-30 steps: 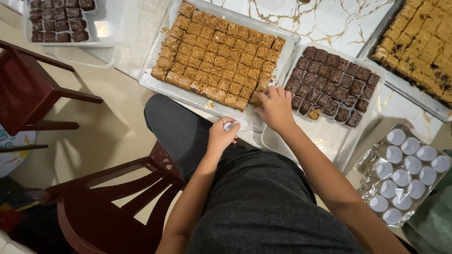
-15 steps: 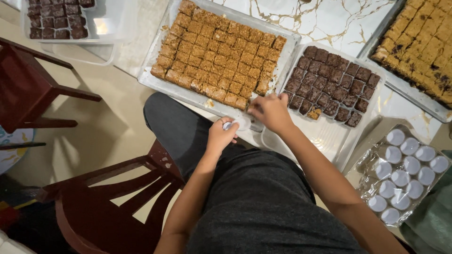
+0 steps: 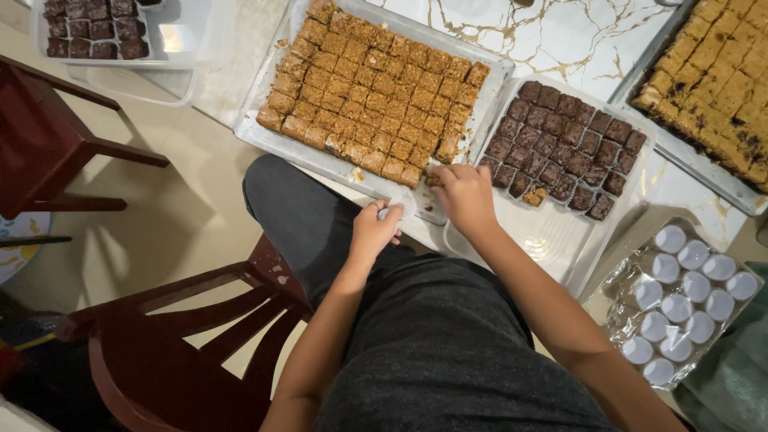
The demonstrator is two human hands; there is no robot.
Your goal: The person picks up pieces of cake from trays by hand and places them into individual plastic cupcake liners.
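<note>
Golden square [image 3: 433,179] at right hand's [image 3: 466,194] fingertips.

Right tray [image 3: 680,152] cut by edge; item in left hand [image 3: 374,232] unclear.

Golden-brown cake square [image 3: 433,179] at tray's [image 3: 336,164] near edge

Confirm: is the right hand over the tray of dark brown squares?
No: the right hand is at the near corner of the tray of golden squares, touching a piece there, beside the dark squares tray.
</note>
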